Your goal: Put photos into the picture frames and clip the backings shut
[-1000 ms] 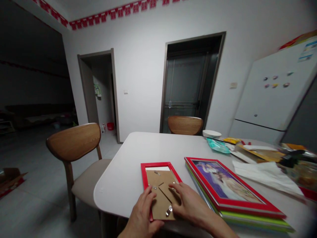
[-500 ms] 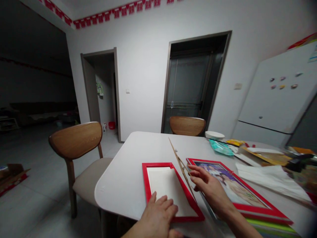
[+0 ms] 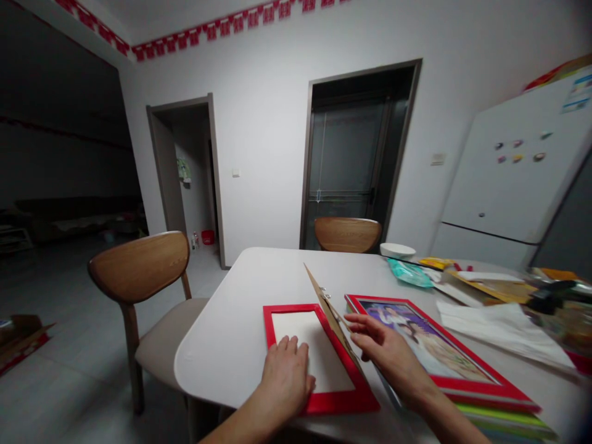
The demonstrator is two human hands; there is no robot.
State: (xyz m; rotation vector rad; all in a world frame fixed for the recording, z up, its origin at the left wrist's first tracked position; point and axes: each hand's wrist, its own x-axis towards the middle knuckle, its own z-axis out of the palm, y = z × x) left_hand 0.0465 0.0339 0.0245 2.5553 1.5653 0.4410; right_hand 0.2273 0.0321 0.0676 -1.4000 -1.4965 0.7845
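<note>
A small red picture frame [image 3: 342,402] lies face down at the near edge of the white table [image 3: 240,333], its white insert showing. My left hand [image 3: 285,377] rests flat on the frame's near left corner, fingers spread. My right hand [image 3: 379,346] pinches the brown cardboard backing board [image 3: 324,299], which stands tilted on edge along the frame's right side. Just right of it lies a larger red frame with a photo [image 3: 430,348], on top of a stack of coloured frames.
Two wooden chairs stand at the table, a chair on the left [image 3: 141,277] and a chair at the far side [image 3: 348,233]. White paper [image 3: 499,330], a teal packet [image 3: 407,272], a white bowl [image 3: 396,250] and clutter fill the right side. A white fridge [image 3: 513,179] stands at right.
The backing board lay flat in the frame under both hands a second ago. My right hand has lifted it up on edge to the right, baring the white insert; my left hand shifted onto the frame.
</note>
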